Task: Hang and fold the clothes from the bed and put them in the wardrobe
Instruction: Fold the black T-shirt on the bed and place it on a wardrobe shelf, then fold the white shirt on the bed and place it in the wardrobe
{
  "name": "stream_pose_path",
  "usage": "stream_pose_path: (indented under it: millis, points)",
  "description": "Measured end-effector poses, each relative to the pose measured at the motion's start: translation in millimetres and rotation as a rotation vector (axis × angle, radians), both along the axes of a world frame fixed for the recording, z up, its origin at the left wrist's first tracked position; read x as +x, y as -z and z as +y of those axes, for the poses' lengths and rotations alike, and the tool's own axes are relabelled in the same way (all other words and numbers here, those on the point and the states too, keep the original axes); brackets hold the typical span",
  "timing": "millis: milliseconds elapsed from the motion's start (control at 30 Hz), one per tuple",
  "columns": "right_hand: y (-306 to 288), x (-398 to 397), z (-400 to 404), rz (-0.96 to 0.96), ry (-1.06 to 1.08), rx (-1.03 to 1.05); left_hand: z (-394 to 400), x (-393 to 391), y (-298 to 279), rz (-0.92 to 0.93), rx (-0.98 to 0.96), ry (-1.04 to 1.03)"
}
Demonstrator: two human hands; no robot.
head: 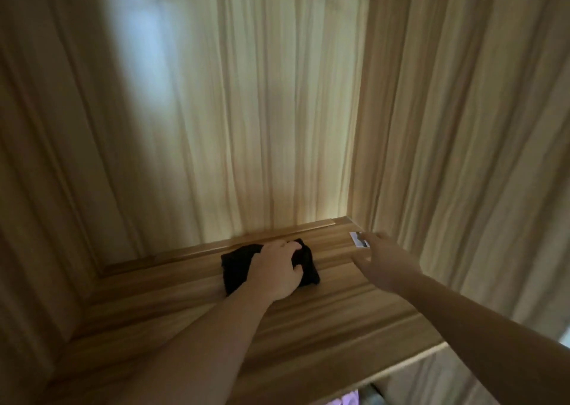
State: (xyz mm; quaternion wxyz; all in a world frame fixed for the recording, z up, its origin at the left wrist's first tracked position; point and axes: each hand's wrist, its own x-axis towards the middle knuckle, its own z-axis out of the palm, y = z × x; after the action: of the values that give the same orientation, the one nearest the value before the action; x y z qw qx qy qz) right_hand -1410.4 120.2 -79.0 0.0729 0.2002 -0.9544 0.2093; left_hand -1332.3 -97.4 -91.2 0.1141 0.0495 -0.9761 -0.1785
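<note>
While one left hand (pixel 277 270) grips one black garment (pixel 237 267), one right hand (pixel 385 262) hovers.

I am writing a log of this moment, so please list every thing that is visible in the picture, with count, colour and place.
folded cloth: one, black, on the shelf near the back wall, under the left hand
shelf: one, brown wood, inside the wardrobe
wardrobe walls: three, light wood, behind and on both sides
small bracket: one, white, at the shelf's right back corner
left hand: one, holds the cloth
right hand: one, fingers straight, near the bracket
</note>
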Motion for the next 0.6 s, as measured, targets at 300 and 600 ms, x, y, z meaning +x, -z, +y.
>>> stream_pose_path:
  millis: [300, 600]
  points:
    - [-34.8, 134.0, 125.2, 0.104, 0.265, -0.005, 101.4, 65.5, -49.7, 0.117, -0.062, 0.289]
    - [-14.6, 304.2, 195.2, 0.058, 0.78, 0.033, 201.5, 118.4, -27.7, 0.153, -0.02, 0.747]
